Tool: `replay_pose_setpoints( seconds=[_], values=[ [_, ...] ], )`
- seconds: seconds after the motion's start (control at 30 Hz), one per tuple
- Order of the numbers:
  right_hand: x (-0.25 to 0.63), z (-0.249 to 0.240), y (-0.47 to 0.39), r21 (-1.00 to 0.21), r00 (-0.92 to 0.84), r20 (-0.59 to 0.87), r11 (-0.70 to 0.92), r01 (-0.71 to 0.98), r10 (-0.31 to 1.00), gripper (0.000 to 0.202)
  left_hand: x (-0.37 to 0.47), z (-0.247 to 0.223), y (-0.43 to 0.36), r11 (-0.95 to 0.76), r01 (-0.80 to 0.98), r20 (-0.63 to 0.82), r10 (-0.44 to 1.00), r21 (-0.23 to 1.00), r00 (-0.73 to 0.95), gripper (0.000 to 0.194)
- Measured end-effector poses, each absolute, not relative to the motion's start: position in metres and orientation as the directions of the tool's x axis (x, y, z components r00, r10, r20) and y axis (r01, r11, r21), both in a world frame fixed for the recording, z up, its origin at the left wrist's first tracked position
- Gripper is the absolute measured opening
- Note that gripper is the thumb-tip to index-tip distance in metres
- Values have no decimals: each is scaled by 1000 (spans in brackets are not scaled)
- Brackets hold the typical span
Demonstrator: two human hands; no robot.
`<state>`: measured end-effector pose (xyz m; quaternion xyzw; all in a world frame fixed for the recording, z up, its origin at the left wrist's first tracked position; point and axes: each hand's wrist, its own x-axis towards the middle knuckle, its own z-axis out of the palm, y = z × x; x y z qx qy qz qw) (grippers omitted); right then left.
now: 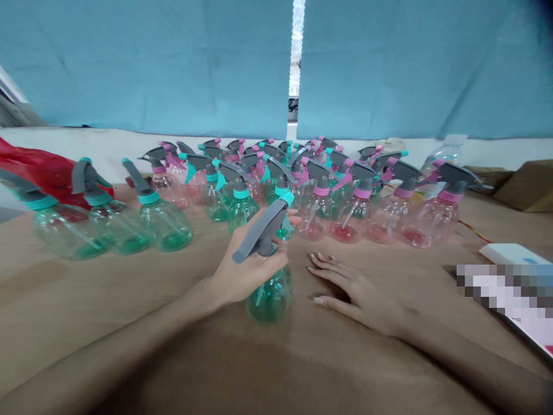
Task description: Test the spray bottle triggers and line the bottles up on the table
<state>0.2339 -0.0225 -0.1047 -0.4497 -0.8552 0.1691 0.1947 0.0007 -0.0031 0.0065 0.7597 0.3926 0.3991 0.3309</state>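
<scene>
In the middle of the table stands a green spray bottle [268, 297] with a grey trigger head and turquoise nozzle tip. My left hand [242, 266] is wrapped round its neck, just under the spray head; part of the collar is hidden by the fingers. To the right of that bottle, my right hand [352, 291] rests palm down on the tabletop, fingers stretched out and holding nothing. Three green spray bottles [166, 225] stand in a row at the left. Beyond my hands are several more green and pink spray bottles [360, 216], set close together.
The brown table [216, 363] reaches back to a white ledge under a blue curtain [173, 69]. A red plastic bag [47, 173] lies at the far left. At the right are a white box [516, 253], a pixelated flat item [510, 294] and brown packages [531, 184].
</scene>
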Motion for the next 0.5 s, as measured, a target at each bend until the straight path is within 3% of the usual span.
replay_pose_setpoints(
  seconds=[0.17,0.5],
  values=[
    [234,-105,-22,-426,-531,153,540,726,834,61,-1,4,-2,-468,351,333,863,811,380,47],
    [235,-105,-23,-467,-521,172,535,704,836,59,-1,5,-1,-490,318,361,848,811,388,40]
  ],
)
